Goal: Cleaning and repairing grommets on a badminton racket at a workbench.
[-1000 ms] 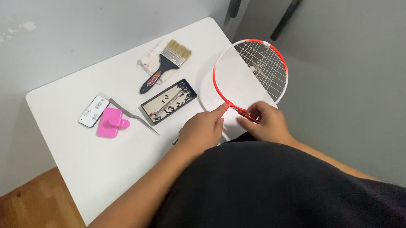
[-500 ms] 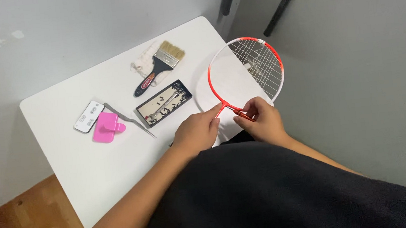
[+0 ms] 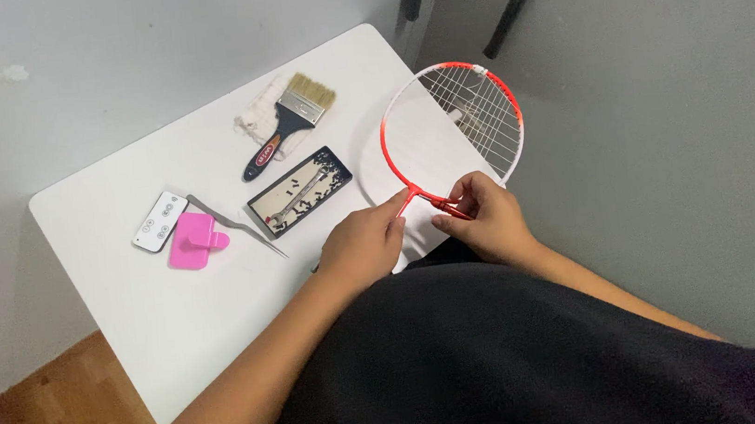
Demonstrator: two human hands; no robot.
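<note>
Racket (image 3: 452,125), red and white, lies at the right edge of the white table (image 3: 125,304), its round head half strung and hanging past the edge. Both hands pinch its neck to keep it steady: left hand (image 3: 362,246) and right hand (image 3: 481,220). Paintbrush (image 3: 289,123), black tray (image 3: 299,192), pink clip (image 3: 194,242) and small remote (image 3: 159,222) sit where they did before; the hands have not moved either.

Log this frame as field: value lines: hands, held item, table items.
left hand: fingertips at the throat of the racket frame
right hand: pinching the racket throat
racket: red and white frame, strung only in part, head partly over the table edge
table: white; holds paintbrush, black tray, tweezers, pink clip, small white remote
</note>
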